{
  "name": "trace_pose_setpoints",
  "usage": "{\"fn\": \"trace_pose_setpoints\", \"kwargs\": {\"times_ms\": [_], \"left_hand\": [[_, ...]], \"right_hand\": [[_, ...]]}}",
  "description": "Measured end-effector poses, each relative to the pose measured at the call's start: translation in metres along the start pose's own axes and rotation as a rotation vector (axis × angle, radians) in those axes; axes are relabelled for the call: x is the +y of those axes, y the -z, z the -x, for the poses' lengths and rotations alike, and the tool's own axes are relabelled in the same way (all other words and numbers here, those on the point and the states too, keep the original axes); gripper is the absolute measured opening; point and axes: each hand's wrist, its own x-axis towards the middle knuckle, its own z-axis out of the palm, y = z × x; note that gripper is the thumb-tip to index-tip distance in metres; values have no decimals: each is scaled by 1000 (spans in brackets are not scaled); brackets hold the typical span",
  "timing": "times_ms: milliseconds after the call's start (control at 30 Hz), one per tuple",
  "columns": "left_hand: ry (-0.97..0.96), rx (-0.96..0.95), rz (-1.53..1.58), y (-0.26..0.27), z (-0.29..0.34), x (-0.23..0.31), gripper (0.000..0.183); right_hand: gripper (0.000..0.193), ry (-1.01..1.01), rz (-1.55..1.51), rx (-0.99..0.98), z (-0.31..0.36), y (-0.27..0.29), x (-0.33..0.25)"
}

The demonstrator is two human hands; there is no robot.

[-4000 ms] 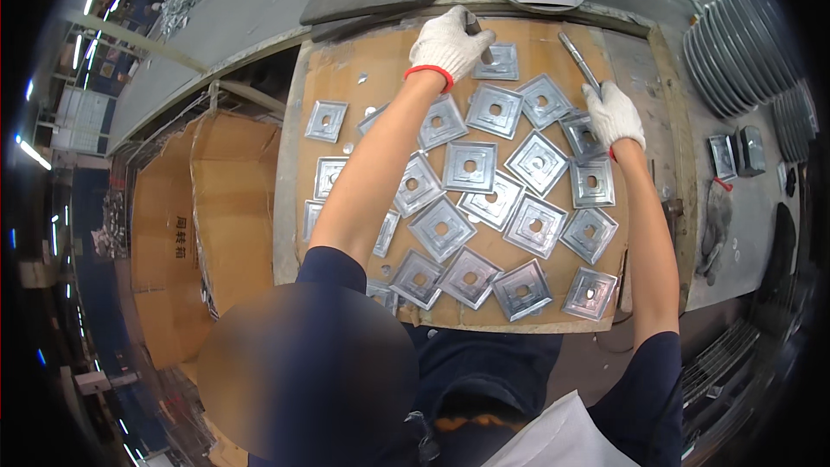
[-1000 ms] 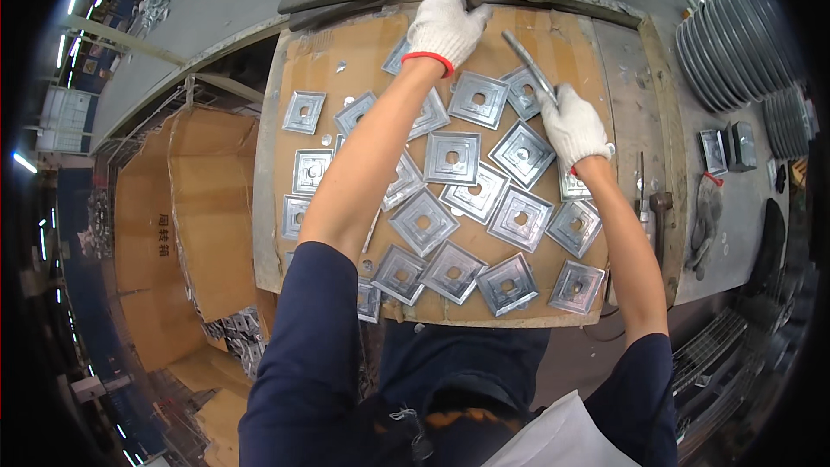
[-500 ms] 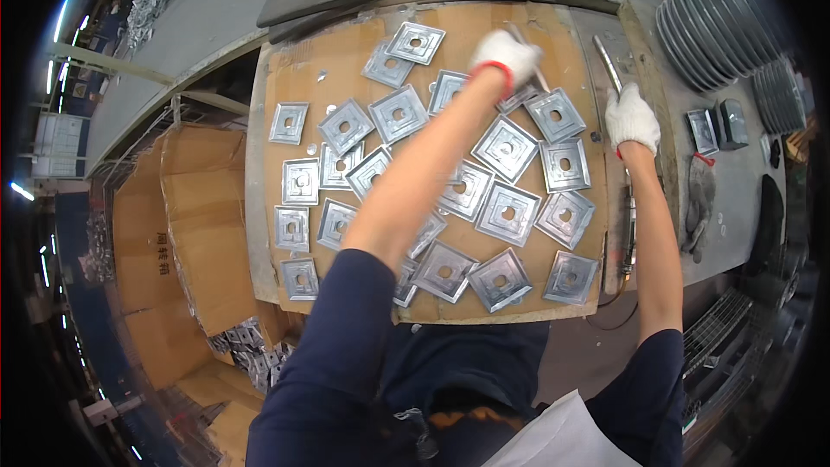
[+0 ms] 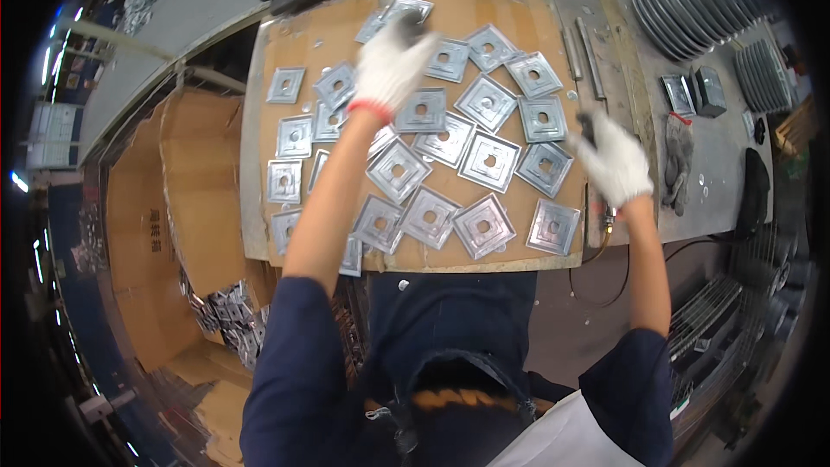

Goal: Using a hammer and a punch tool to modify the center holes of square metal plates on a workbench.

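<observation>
Many square silvery metal plates with centre holes, such as this plate (image 4: pixel 489 161), lie spread over a cardboard-covered board (image 4: pixel 346 26). My left hand (image 4: pixel 387 69), in a white knit glove with dark fingers, hovers over the plates at the far left, below a tilted plate (image 4: pixel 410 9). Its thumb stands apart from the fingers, and nothing shows in it. My right hand (image 4: pixel 616 158), gloved alike, is past the board's right edge with fingers apart. Under it a tool with a brass-coloured fitting (image 4: pixel 609 218) is mostly hidden. Beyond it lie two metal bars, a left bar (image 4: pixel 571 54) and a right bar (image 4: pixel 590 59).
At the far right stand stacked round grey discs (image 4: pixel 692 4). Near them are small dark blocks (image 4: pixel 711 92) and a grey glove (image 4: pixel 679 160). Left of the board, an open cardboard box (image 4: pixel 203 164) stands above a heap of metal parts (image 4: pixel 238 316). A hose hangs at the lower right.
My left hand has swung left from the board's far right side. My right hand has let go of a bar and come nearer. Two bars now lie side by side. The view has shifted.
</observation>
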Motion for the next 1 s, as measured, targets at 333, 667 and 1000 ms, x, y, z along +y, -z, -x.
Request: {"fn": "trace_pose_setpoints", "kwargs": {"times_ms": [333, 667, 1000], "left_hand": [[495, 225, -235, 163, 295, -152, 119], [527, 270, -595, 137, 315, -152, 116], [720, 275, -749, 160, 289, -150, 93]], "right_hand": [[94, 200, 247, -60, 145, -83, -4], [88, 8, 243, 42, 143, -82, -56], [84, 61, 208, 28, 134, -144, -100]]}}
